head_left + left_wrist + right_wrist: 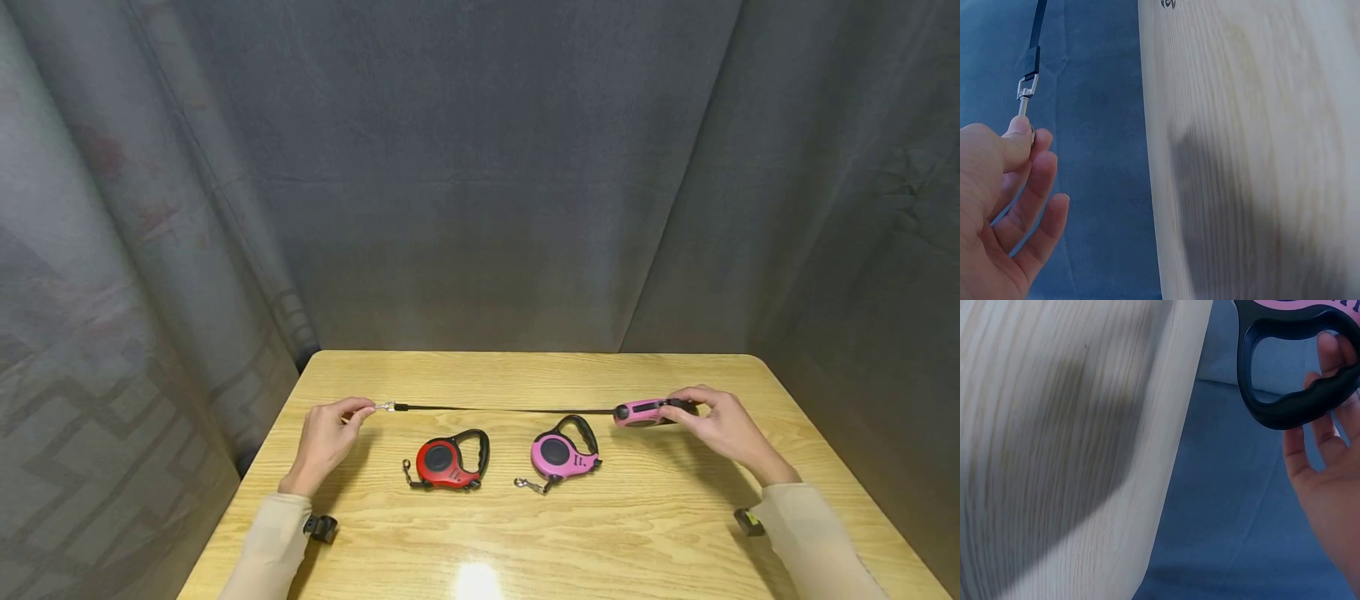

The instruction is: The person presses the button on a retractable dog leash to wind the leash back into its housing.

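Observation:
Between thumb and fingertips, my left hand (326, 437) pinches the silver snap hook (1023, 107) at the end of a black leash strap (517, 410). That strap runs taut and level across to a pink retractable dog leash (633, 413), raised over the table's right side. My right hand (722, 429) holds this leash by its black loop handle (1291, 412), with fingers passing through the loop. Below the strap, a red retractable leash (459, 477) and a second pink retractable leash (542, 465) lie flat, each with its hook beside it.
The wooden table (525, 550) has its far edge close to a grey curtain (480, 208). More curtain hangs at the left and right sides. Dark wrist cameras sit under both sleeves.

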The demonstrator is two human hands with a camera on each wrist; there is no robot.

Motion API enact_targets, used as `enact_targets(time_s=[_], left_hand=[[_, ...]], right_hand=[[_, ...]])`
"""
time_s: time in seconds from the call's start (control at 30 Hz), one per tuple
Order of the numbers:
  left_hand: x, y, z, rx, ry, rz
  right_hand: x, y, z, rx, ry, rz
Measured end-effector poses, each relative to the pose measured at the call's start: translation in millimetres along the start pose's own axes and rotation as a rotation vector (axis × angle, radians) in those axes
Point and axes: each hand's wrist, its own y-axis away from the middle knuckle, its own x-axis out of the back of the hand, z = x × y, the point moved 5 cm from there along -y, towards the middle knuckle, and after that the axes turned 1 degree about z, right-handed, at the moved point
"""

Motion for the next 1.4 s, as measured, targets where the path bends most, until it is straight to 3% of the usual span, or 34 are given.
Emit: enact_targets(time_s=[1.4], left_hand=[[-15.4,6.3,25.6,-0.030,0.055,-0.066]], right_hand=[[-15.7,0,-17,0.027,0.003,-0.018]])
